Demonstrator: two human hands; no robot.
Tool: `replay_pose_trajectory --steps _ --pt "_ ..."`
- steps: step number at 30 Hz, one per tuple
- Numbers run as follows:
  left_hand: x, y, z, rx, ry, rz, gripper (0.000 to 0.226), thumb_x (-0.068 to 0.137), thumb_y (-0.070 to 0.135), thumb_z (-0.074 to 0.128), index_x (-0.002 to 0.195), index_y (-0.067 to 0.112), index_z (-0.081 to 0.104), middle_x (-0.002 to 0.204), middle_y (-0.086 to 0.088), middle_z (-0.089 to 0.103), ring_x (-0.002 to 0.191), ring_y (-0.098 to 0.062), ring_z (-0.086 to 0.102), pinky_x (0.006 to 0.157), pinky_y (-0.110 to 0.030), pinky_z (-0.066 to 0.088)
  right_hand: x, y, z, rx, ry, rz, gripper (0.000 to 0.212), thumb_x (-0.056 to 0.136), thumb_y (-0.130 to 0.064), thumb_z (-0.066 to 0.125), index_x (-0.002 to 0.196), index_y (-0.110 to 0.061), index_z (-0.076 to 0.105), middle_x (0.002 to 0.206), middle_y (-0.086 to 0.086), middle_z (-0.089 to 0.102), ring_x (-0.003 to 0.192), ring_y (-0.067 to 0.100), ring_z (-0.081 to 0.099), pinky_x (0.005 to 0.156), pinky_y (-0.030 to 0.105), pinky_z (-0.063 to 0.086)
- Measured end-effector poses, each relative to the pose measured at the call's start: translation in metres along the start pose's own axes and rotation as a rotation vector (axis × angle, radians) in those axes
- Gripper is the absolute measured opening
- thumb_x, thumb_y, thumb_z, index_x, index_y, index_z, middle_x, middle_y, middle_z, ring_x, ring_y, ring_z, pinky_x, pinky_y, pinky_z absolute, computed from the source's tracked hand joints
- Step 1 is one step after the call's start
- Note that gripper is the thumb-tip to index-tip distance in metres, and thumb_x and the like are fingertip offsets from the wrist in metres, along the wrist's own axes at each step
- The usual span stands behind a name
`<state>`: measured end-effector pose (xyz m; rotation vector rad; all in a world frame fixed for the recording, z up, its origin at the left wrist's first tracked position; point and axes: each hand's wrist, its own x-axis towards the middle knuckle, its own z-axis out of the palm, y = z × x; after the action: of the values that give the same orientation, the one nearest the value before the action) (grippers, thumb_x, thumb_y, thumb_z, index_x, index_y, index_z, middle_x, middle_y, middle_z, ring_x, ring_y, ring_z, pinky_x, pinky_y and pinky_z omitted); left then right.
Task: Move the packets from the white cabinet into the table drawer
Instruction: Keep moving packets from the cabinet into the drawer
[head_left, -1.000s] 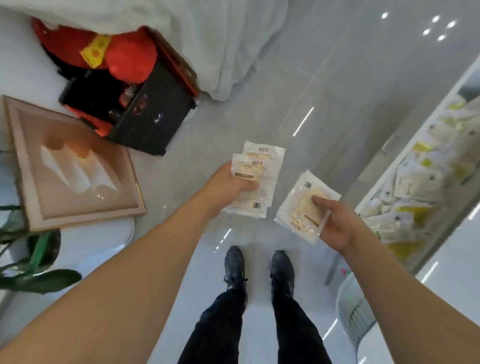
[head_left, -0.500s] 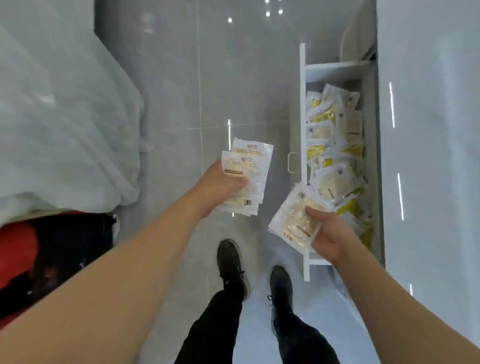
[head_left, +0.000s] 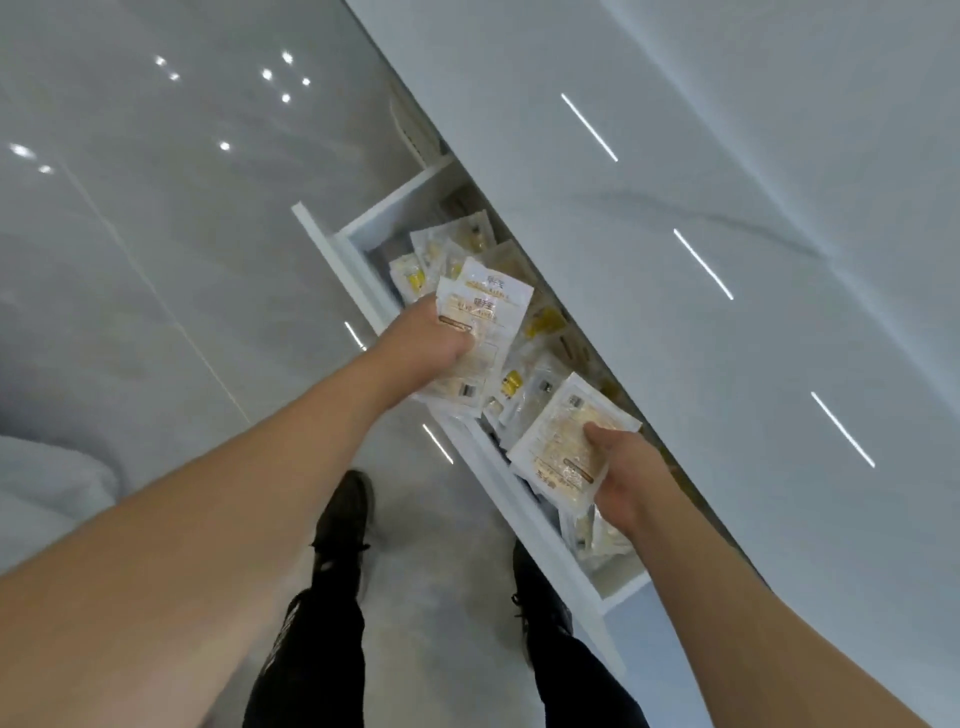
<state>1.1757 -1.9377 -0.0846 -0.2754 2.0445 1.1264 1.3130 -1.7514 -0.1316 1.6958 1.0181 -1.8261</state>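
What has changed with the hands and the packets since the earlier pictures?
Both hands have moved over the open drawer: the left hand and its packets now hang above the packets inside, and the right hand with its packet too. Nothing was released; both grips are unchanged.

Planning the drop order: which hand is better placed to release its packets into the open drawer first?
Probably the left hand: its white printed packets hang over the open white drawer, above the pile. The right hand holds its packet nearer the drawer's front edge.
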Motion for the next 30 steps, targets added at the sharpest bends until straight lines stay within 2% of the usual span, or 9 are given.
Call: replay_pose_trajectory --steps 4,9,12,14,16,18,22,25,30 --pt "0.047 -0.001 0.003 0.210 -0.156 0.057 0.022 0.085 0.005 0.051 0.104 0.009 0.062 0.103 -0.014 0.068 0.099 -0.033 0.065 0.076 -0.032 0.046 0.022 0.004 0.021 0.047 0.153 -0.057 0.032 0.095 -0.009 0.058 0.126 -0.013 0.052 0.111 0.011 0.067 0.094 0.032 0.068 0.080 0.051 0.057" --pt "0.084 -0.007 0.002 0.323 -0.280 0.099 0.020 0.089 0.005 0.053 0.107 0.012 0.058 0.103 -0.009 0.066 0.094 -0.024 0.063 0.072 -0.029 0.047 0.045 0.021 0.042 0.053 0.351 -0.221 0.044 0.094 -0.012 0.053 0.135 -0.020 0.039 0.120 0.006 0.057 0.101 0.028 0.058 0.091 0.047 0.051" --pt "0.100 -0.012 0.009 0.356 -0.308 0.116 0.023 0.091 0.009 0.057 0.112 0.017 0.050 0.106 0.000 0.060 0.096 -0.019 0.057 0.068 -0.026 0.043 0.060 0.037 0.049 -0.001 0.466 -0.339 0.040 0.096 -0.011 0.046 0.134 -0.019 0.038 0.098 -0.003 0.053 0.085 0.019 0.054 0.086 0.043 0.048" --pt "0.116 -0.015 0.015 0.409 -0.340 0.138 0.042 0.092 0.013 0.059 0.131 0.016 0.042 0.121 0.001 0.052 0.105 -0.019 0.051 0.077 -0.030 0.042 0.070 0.043 0.054 -0.106 0.561 -0.435 0.037 0.096 -0.014 0.045 0.132 -0.017 0.039 0.089 -0.005 0.050 0.085 0.022 0.057 0.080 0.040 0.051" --pt "0.133 -0.023 0.022 0.523 -0.369 0.199 0.067 0.091 0.018 0.060 0.148 0.017 0.025 0.129 -0.005 0.048 0.102 -0.020 0.054 0.080 -0.031 0.043 0.085 0.050 0.060 -0.262 0.651 -0.566 0.038 0.094 -0.019 0.046 0.131 -0.016 0.040 0.098 0.003 0.058 0.093 0.028 0.061 0.084 0.046 0.053" --pt "0.150 -0.035 0.031 0.715 -0.344 0.326 0.077 0.089 0.020 0.061 0.151 0.019 0.016 0.124 -0.008 0.046 0.093 -0.018 0.054 0.082 -0.034 0.047 0.107 0.056 0.062 -0.377 0.740 -0.695 0.045 0.094 -0.021 0.046 0.138 -0.016 0.041 0.122 0.012 0.057 0.113 0.034 0.053 0.100 0.047 0.043" --pt "0.173 -0.057 0.046 1.100 -0.207 0.578 0.074 0.090 0.026 0.052 0.153 0.025 0.013 0.150 -0.012 0.021 0.139 -0.035 0.022 0.111 -0.045 0.028 0.127 0.054 0.061 -0.546 0.878 -0.738 0.052 0.096 -0.017 0.043 0.147 -0.016 0.034 0.145 0.018 0.037 0.132 0.036 0.030 0.109 0.040 0.021" --pt "0.175 -0.058 0.047 1.189 -0.151 0.726 0.067 0.090 0.025 0.048 0.151 0.027 0.019 0.153 -0.010 0.017 0.142 -0.033 0.014 0.114 -0.046 0.019 0.129 0.051 0.056 -0.640 0.834 -0.782 0.053 0.097 -0.018 0.040 0.149 -0.016 0.030 0.150 0.015 0.030 0.135 0.035 0.025 0.112 0.040 0.019" --pt "0.159 -0.056 0.046 1.164 -0.164 0.788 0.063 0.092 0.034 0.049 0.150 0.029 0.025 0.156 -0.006 0.015 0.144 -0.031 0.010 0.116 -0.042 0.015 0.112 0.057 0.047 -0.639 0.766 -0.899 0.057 0.094 -0.016 0.042 0.150 -0.011 0.029 0.151 0.013 0.030 0.138 0.034 0.026 0.115 0.041 0.023"
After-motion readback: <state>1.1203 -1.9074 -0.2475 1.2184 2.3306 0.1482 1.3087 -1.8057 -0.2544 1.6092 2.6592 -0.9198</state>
